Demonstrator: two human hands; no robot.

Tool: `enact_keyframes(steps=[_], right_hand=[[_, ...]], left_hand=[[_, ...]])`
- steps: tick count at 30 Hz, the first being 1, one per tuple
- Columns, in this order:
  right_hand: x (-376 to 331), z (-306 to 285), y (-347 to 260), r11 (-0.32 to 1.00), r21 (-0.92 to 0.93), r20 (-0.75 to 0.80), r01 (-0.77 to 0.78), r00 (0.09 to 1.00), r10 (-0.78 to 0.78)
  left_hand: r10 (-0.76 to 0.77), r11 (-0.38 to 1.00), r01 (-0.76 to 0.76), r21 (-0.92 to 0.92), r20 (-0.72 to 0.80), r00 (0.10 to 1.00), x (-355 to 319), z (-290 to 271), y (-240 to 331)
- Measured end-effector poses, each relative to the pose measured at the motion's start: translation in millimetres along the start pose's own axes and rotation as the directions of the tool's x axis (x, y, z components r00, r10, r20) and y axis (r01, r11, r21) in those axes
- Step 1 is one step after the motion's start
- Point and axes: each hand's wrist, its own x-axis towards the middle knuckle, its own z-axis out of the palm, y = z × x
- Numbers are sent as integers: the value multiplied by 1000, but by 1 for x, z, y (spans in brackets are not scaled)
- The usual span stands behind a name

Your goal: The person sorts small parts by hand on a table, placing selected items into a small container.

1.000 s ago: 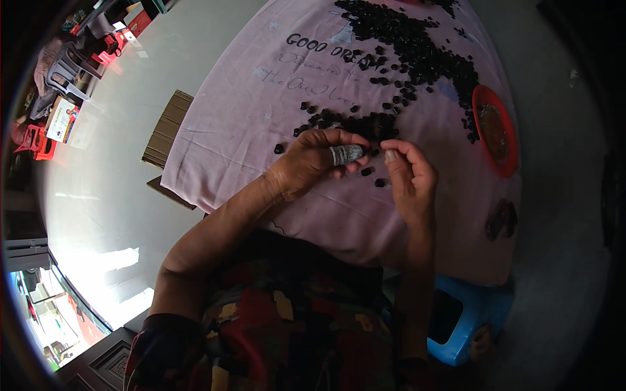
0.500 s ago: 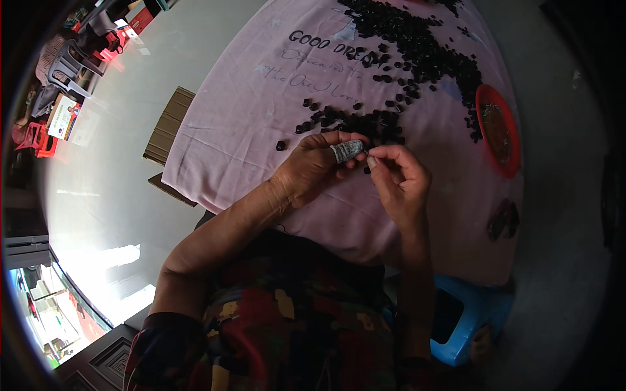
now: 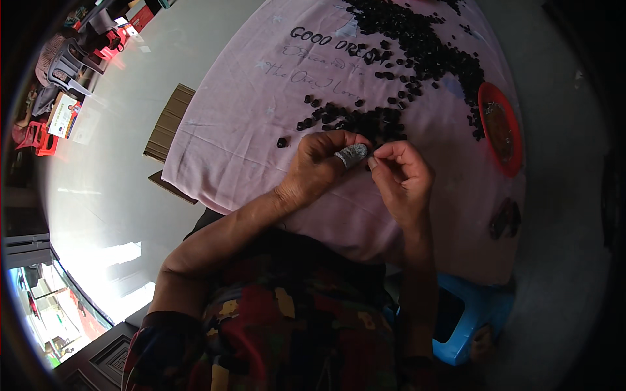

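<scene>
My left hand (image 3: pixel 316 166) is closed, its thumb in a grey wrapping (image 3: pixel 353 155) and its fingertips pinched around a small dark piece that is mostly hidden. Right against it, my right hand (image 3: pixel 405 182) pinches thumb and forefinger together; whatever lies between those tips is too small to make out. Both hands are above a pink printed cloth (image 3: pixel 228 140) spread on a table. Just beyond them lies a loose cluster of small black chunky pieces (image 3: pixel 362 122). One black piece (image 3: pixel 282 142) sits apart, left of the cluster.
A larger heap of black pieces (image 3: pixel 427 49) stretches across the far right of the cloth. A red plate (image 3: pixel 516 133) with small shiny bits stands at the right edge, a dark object (image 3: pixel 503 219) nearer. Cardboard (image 3: pixel 171 124) is at the left; a blue stool (image 3: pixel 456 348) at lower right.
My left hand has shifted slightly right and turned a little, hiding more of the small dark piece. My right hand keeps its pinch, almost in place.
</scene>
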Motion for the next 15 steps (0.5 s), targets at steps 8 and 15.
enact_keyframes(steps=[8,15], right_hand=[[14,4,-3,997,-65,29,30,999,-29],[11,7,2,634,-747,191,198,978,-81]], left_hand=[[-60,984,58,170,8,998,4,-13,18],[-189,944,166,-286,-54,981,2,-29,18]])
